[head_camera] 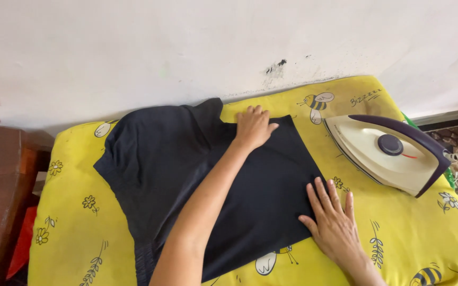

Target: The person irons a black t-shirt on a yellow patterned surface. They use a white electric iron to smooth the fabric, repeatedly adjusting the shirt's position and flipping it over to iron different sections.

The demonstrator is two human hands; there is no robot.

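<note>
A home, probably: an iron (393, 153) rests on a bee-patterned yellow cushion (425, 233) against a scuffed white wall (133, 53).

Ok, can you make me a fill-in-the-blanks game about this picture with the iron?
1. Both hands press flat on a dark ____ garment.
2. The iron lies on its ____ by the right hand.
3. The padded cover is ____ with bees and flowers.
4. The left hand lies near the garment's ____ edge.

Missing words: navy; side; yellow; far
</note>
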